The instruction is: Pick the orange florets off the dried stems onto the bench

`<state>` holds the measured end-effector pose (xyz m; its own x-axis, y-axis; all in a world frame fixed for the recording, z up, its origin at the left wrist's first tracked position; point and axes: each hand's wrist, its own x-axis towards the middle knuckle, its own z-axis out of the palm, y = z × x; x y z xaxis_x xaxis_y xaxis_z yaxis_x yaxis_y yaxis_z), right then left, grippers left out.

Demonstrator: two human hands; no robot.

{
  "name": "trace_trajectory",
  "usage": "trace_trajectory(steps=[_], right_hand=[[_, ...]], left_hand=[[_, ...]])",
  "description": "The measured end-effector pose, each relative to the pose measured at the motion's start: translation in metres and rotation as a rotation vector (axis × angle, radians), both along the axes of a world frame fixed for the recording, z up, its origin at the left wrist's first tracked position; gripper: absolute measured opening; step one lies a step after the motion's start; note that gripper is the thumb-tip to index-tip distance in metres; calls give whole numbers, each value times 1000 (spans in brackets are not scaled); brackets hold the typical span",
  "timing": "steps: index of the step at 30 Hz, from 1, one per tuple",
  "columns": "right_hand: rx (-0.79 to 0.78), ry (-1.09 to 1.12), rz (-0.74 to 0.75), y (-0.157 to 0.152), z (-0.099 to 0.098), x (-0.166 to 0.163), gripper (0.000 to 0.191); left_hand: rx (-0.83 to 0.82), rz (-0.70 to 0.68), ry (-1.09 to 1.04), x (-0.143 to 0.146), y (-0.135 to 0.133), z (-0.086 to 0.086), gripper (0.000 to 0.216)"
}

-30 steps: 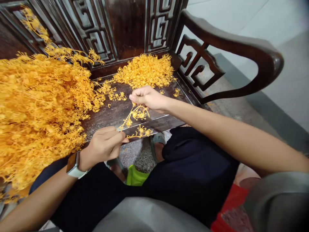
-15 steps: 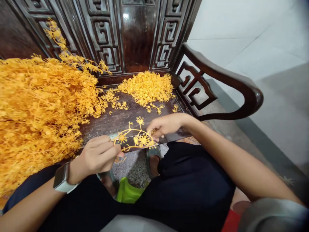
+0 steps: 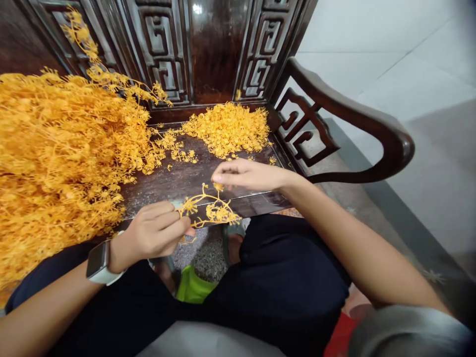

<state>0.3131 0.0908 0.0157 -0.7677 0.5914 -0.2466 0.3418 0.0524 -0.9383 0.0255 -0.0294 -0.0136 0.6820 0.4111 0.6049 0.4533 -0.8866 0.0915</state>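
My left hand [image 3: 158, 233] is closed round the base of a branched yellow plastic flower sprig [image 3: 203, 197], which sticks out to the right above the front edge of the bench. At the sprig's upper tip my right hand [image 3: 249, 174] has its thumb and fingers drawn together on a small flower head [image 3: 218, 187]. Part of that flower head is hidden by the fingers. Behind my right hand, a heap of loose yellow flower heads [image 3: 230, 129] lies on the dark wooden bench seat [image 3: 159, 191].
A large mass of yellow sprigs [image 3: 67, 153] covers the bench's left side, with stems rising against the carved backrest [image 3: 219, 54]. The curved armrest [image 3: 357, 119] bounds the right end. Below, between my legs, is a bright green plastic object [image 3: 195, 285].
My right hand has moved up and left, from the sprig's right end to its upper flower head. A small yellow piece now shows above the heap, against the backrest. My left hand keeps its hold.
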Motion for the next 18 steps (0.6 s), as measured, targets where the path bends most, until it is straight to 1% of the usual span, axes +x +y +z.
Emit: trace_trajectory(steps=[1,2,3,4,5,6,8,10,11,12,13,14,16,17,18], right_hand=[[-14,10,85,-2,-1,0,39],[-36,43,134,-3,-2,0,39],[-49,98,134,-2,-3,1,40],[-43,160,89,1,-5,2,40],[-19,217,6,5,-8,4,39],[17,272,-115,11,-12,7,38],[88,360,-432,27,-23,17,34],[160,386,-770,42,-34,31,33],[200,365,-877,47,-39,38,33],[223,308,-881,48,-43,45,34],[211,217,-760,46,-46,50,33],[157,103,-527,42,-47,53,30],[-45,-125,89,26,-43,52,26],[-144,-198,340,18,-38,50,27],[-219,-233,511,12,-31,48,28]], left_hand=[[3,4,1,-1,0,1,12],[2,7,2,-1,1,2,12],[-3,9,0,-2,1,3,12],[-16,6,-5,-2,2,4,13],[-35,-1,-17,-1,1,6,13],[-59,-11,-33,0,0,7,13],[-85,-52,-54,4,-7,8,14],[-72,-123,-43,9,-18,8,15],[-57,-160,-32,11,-24,7,16],[-47,-194,-15,12,-29,5,18],[-39,-218,-4,13,-33,3,19],[-37,-224,4,13,-35,1,19],[-24,-197,14,10,-32,-1,18],[-15,-172,20,8,-28,-2,16],[-4,-144,19,6,-24,-1,15]])
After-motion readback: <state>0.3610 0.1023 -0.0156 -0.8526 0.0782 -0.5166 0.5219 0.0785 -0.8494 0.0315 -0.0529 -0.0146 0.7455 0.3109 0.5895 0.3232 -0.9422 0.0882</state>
